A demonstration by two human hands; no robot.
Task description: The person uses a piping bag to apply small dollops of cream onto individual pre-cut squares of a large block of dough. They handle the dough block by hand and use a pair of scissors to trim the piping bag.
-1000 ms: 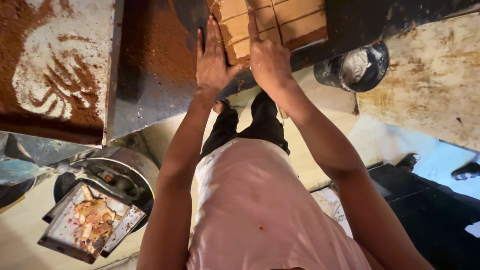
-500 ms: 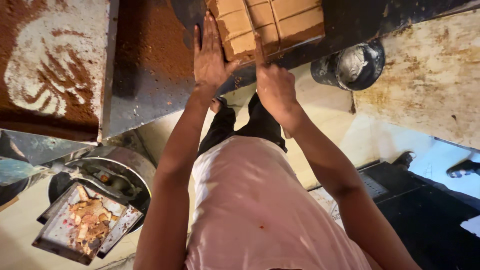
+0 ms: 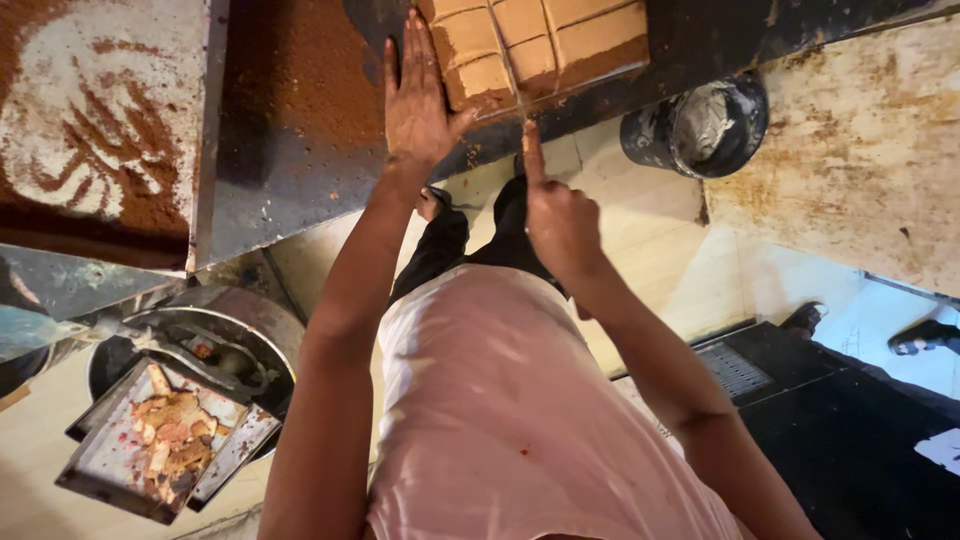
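Pulled back since a moment ago, my right hand (image 3: pixel 562 222) has left the tan slab (image 3: pixel 540 45) and now sits below the edge of the dark table (image 3: pixel 300 190), with only the forefinger stretched up so that its tip meets the table edge just under the slab's near side; the other fingers are curled into the palm and hold nothing. My left hand (image 3: pixel 418 105) has stayed where it was, flat and spread on the table, fingers straight, its thumb side touching the slab's left edge. It grips nothing either.

That slab, scored into rectangular blocks, lies at the top of the view on the table's near edge, just right of my left hand and directly above my right forefinger. Reddish-brown powder (image 3: pixel 290 75) dusts the table to the left of my left hand. Farther left, a pale surface (image 3: pixel 90 130) carries finger-drawn streaks through the same powder.

Down at floor level, at lower left, a metal tray (image 3: pixel 165 440) with broken tan scraps rests on a round metal drum (image 3: pixel 250 320). A dark bucket (image 3: pixel 695 125) with a light lining stands on the tiled floor to the right of the slab. My pink shirt (image 3: pixel 520 420) fills the lower middle.
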